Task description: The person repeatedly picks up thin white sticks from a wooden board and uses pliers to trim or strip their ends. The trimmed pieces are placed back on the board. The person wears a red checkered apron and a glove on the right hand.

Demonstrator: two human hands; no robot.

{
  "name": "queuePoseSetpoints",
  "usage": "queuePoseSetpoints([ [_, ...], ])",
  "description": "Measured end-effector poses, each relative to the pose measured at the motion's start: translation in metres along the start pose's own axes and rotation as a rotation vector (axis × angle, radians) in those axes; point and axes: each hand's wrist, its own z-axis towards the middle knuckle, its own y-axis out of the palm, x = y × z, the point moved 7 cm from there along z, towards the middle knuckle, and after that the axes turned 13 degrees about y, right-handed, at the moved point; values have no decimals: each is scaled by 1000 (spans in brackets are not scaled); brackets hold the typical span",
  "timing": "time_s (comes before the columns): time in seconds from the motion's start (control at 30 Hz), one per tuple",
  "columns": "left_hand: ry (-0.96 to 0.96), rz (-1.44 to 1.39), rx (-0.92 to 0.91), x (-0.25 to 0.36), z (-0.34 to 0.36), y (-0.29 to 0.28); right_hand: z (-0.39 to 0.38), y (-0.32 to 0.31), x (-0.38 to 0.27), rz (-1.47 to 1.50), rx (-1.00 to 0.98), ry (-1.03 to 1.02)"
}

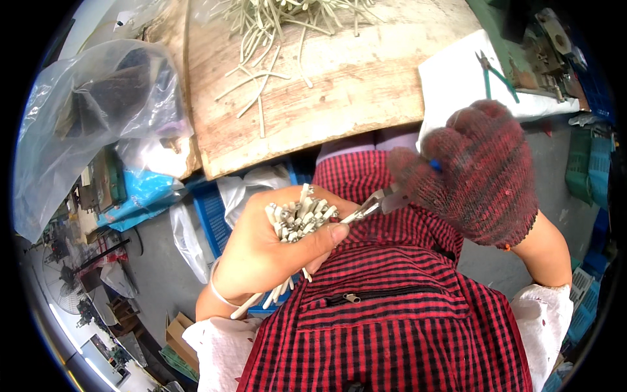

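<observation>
L hand [261, 251] wraps bundle of pale cord pcs [297, 225], thumb & forefinger pinching one pc [351, 217], its long axis slanting up-R to metal tool [392, 199]; can't tell if tips touch. Gloved R hand [480, 173] curls round tool, farther off. Bundle's body-side of table's [353, 91] near edge.

White sleeves [545, 330] flank a checked red-black apron [392, 346]; a maroon glove [493, 186] covers the right hand [480, 173].
</observation>
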Motion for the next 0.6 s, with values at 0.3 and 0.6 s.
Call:
queuePoseSetpoints([
  [0.3,-5,-252,91,-15,4,1,-17,28,4,325,15,132],
  [0.6,-11,-188,-34,-18,4,-4,-6,16,1,187,-168,28],
])
